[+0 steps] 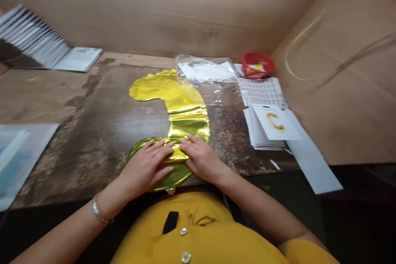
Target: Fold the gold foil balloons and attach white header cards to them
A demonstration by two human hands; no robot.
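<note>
A flat gold foil balloon (pixel 177 105) shaped like the letter C lies on the worn wooden table (pixel 102 128). My left hand (pixel 147 167) lies flat on its near end, fingers stretched out. Beside it, my right hand (pixel 201 157) presses down on the same end with fingers flat and together. The two hands almost touch at the fingertips over a fold in the foil. Neither hand grips anything.
Clear plastic bags (pixel 206 72) lie behind the balloon. A red basket (pixel 258 65) stands at the back right. White cards (pixel 274 126), the top one printed with a gold C, are stacked at the right. Booklets (pixel 34 37) fan out back left. A cardboard wall rises on the right.
</note>
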